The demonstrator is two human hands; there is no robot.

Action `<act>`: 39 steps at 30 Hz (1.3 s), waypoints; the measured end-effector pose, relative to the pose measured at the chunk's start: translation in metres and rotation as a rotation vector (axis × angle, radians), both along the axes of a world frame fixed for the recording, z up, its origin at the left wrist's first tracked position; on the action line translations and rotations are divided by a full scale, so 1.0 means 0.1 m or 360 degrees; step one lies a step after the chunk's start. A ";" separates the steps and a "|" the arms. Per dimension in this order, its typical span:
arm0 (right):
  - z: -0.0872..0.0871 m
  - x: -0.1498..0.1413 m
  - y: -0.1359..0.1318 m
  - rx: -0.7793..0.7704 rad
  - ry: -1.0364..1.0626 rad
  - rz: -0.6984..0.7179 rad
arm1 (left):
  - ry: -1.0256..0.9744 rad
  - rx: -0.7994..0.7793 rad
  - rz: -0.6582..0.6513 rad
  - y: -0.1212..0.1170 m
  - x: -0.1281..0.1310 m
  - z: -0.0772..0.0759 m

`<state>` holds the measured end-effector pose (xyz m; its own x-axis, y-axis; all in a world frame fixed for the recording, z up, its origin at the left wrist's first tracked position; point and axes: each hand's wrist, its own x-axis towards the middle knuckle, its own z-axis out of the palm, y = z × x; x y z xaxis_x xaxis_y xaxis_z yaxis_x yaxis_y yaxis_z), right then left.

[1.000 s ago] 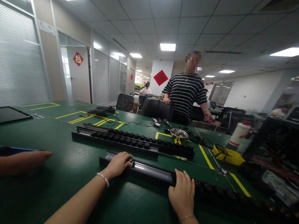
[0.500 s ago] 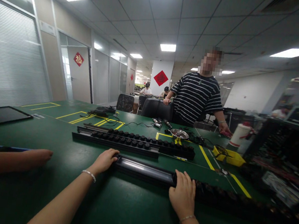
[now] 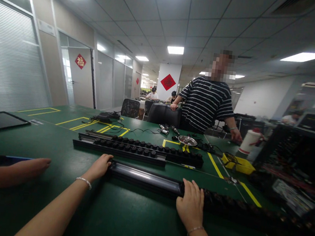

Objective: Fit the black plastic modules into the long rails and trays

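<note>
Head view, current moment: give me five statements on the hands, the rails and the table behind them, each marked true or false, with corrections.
1. The left hand is at the left end of the nearest black rail. True.
2. The right hand is lifted clear of that rail. False: it lies on the rail.
3. The two farther rails carry round black parts. True.
4. The yellow bin is left of the round metal dish in the picture. False: it is to the right.
5. The person standing across the table wears a striped shirt. True.
</note>
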<state>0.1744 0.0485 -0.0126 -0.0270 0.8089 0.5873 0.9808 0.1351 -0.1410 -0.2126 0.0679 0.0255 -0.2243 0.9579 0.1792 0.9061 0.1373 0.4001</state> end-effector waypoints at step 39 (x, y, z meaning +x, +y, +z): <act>0.04 0.15 0.03 0.0011 0.0090 0.0075 | -0.0159 0.0300 -0.0875 -0.08 2.28 0.09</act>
<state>0.1898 0.0520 -0.0085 -0.0317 0.8034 0.5945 0.9638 0.1820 -0.1947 0.0151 0.0599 0.0348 0.2715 0.8922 0.3610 0.7810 -0.4234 0.4591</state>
